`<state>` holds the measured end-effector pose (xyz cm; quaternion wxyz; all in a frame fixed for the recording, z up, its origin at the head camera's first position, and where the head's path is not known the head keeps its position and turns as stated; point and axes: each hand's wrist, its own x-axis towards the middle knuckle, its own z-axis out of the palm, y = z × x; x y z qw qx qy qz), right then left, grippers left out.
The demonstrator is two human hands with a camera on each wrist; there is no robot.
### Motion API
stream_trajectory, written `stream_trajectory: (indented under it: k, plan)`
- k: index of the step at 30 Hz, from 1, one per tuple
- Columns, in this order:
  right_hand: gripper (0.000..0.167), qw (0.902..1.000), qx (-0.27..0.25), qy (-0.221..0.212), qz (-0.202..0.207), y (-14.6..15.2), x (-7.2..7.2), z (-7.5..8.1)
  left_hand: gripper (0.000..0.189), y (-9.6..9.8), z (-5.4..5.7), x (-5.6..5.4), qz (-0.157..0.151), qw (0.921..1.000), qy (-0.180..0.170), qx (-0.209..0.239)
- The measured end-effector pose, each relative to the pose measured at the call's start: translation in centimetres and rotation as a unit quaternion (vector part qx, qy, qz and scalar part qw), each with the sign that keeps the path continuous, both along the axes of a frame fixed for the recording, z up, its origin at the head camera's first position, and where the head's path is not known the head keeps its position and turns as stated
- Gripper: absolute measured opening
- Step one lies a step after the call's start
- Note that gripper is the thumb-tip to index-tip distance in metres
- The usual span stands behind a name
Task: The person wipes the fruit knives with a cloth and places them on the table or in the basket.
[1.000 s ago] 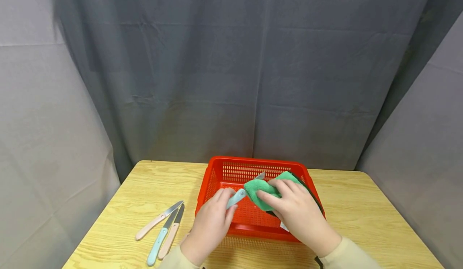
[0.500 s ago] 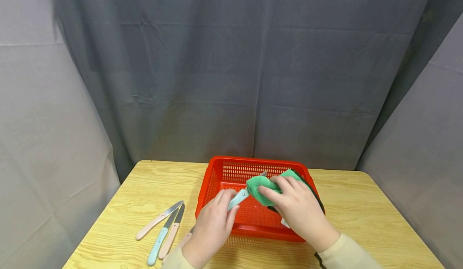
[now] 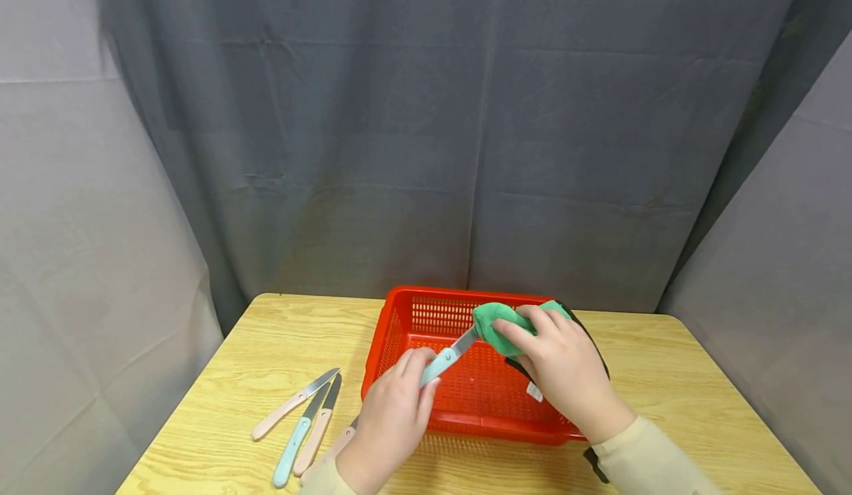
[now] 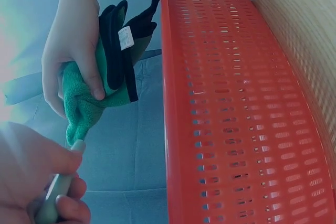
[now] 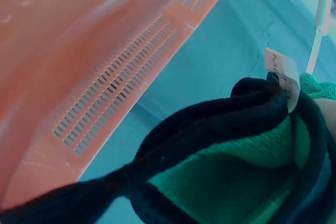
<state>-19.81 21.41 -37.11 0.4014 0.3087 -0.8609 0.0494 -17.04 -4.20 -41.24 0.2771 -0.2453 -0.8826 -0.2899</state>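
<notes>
My left hand [image 3: 394, 408] grips the light blue handle of a knife [image 3: 439, 365] that points up and to the right over the basket. Folded around the outer part of its blade is a green cloth [image 3: 495, 328] with black edging, pinched by my right hand [image 3: 562, 365]. Bare metal shows between the handle and the cloth, while the tip is hidden inside the folds. The left wrist view shows the cloth [image 4: 84, 103] bunched between the right thumb and fingers. A white tag [image 5: 283, 72] hangs from its black edge in the right wrist view.
Beneath both hands stands a red plastic basket [image 3: 479, 425] with slotted sides on the wooden table [image 3: 665, 391]. To its left lie a blue-handled knife [image 3: 293, 450] and several pink-handled knives [image 3: 279, 415], one partly behind the left wrist. A grey curtain [image 3: 373, 147] hangs behind.
My right hand and the cloth have slid up and right along the blade toward its tip, uncovering the metal near the handle. The left hand stays nearly still, holding the knife.
</notes>
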Motion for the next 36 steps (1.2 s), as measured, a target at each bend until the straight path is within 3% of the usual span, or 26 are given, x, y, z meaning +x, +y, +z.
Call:
stream_trajectory:
  k: [10,15,22,36]
  plan:
    - [0.065,0.9986,0.017,0.024,0.045,-2.3,1.5,-0.4,0.03,0.3,-0.1,0.2,0.018,0.9998,-0.012,0.006]
    - [0.066,0.9985,0.021,0.025,0.044,-3.2,2.0,-0.9,0.03,0.4,-0.1,0.3,0.021,0.9996,-0.013,0.012]
    - [0.066,0.9993,0.0,0.006,0.037,-3.1,1.9,-1.3,0.03,0.6,-0.1,0.6,0.017,0.9996,0.001,0.024]
    - [0.069,0.9988,-0.049,0.007,0.003,-1.2,0.8,-0.3,0.031,0.5,0.0,0.9,0.02,0.9994,0.012,0.026]
